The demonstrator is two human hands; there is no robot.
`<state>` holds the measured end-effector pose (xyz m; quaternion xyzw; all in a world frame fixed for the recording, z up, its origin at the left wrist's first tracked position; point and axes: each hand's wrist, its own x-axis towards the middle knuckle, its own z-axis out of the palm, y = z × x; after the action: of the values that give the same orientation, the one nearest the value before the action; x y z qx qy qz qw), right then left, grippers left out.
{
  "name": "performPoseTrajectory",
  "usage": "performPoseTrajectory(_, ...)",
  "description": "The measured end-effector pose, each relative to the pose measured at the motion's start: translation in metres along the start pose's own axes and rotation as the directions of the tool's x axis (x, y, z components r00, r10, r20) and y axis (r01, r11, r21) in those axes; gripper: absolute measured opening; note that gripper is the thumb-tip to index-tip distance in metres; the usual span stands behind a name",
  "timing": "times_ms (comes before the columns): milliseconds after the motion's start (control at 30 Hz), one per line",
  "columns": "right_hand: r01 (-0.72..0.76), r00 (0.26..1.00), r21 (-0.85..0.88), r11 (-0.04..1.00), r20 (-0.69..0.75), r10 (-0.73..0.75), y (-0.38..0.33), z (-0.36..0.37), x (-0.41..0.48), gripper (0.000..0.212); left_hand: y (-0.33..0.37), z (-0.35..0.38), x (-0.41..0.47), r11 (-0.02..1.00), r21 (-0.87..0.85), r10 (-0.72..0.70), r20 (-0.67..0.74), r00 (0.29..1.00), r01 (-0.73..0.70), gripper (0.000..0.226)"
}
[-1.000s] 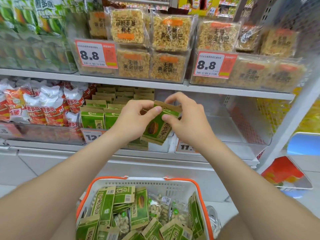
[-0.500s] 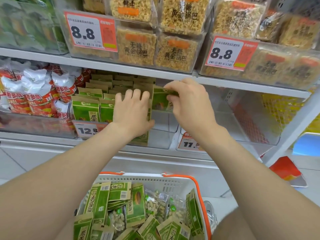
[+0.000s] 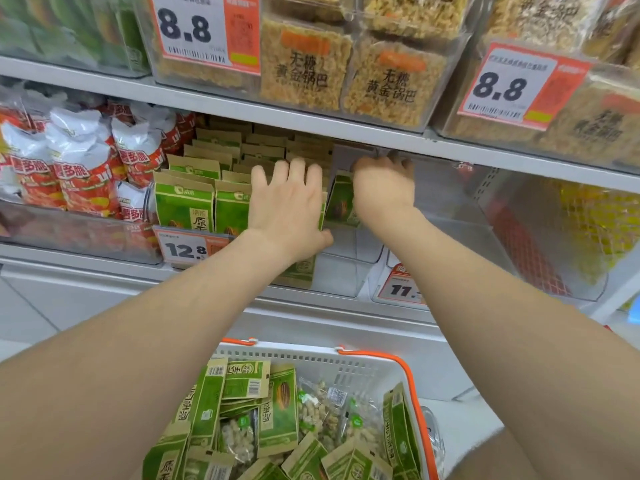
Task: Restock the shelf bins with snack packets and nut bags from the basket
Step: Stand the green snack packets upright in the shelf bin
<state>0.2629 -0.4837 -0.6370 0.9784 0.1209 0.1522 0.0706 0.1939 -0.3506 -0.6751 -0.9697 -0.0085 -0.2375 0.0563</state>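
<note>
A clear shelf bin [image 3: 341, 271] on the middle shelf holds rows of green and brown nut bags [image 3: 183, 206]. My left hand [image 3: 289, 206] lies flat, fingers spread, against the front bags at the right of the rows. My right hand [image 3: 382, 188] reaches deep under the upper shelf with its fingers curled over the top of one green nut bag [image 3: 341, 202], which stands at the right end of the bin. Below, the white basket with an orange rim [image 3: 408, 386] holds several more green bags and clear nut packets [image 3: 318, 410].
Red and white snack packets [image 3: 79, 168] fill the bin to the left. A clear bin [image 3: 485, 237] to the right looks mostly empty. The upper shelf edge [image 3: 450, 150] hangs just over my hands, with bins of yellow rice crackers [image 3: 304, 64] above it.
Both hands moved from in front of the shelf into the bin with the green bag. My left hand let go and went flat against the rows; my right pushed the bag further back.
</note>
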Motion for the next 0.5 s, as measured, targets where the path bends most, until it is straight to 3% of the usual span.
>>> performPoseTrajectory(133, 0.03, 1.0, -0.08, 0.996, 0.003, -0.03, -0.01, 0.009, 0.028, 0.051, 0.001, 0.0, 0.001, 1.0, -0.001, 0.002, 0.002, 1.0, -0.002, 0.092)
performPoseTrajectory(300, 0.049, 0.994, -0.027, 0.998, -0.093, -0.052, -0.015, 0.017, 0.054, 0.034, 0.0, 0.0, 0.002, 1.0, 0.012, 0.0, 0.007, 1.0, 0.0, 0.093)
performPoseTrajectory(400, 0.056, 0.998, -0.183, 0.981, 0.019, -0.053, -0.016, 0.026, 0.054, 0.044, 0.0, 0.0, 0.002, 1.0, 0.007, 0.002, 0.014, 1.0, -0.002, 0.092)
performPoseTrajectory(500, 0.157, 0.983, -0.397, 0.904, 0.15, -0.105, -0.017, 0.038, 0.051, 0.057, -0.001, -0.001, 0.002, 1.0, 0.002, 0.011, 0.019, 1.0, -0.011, 0.09)
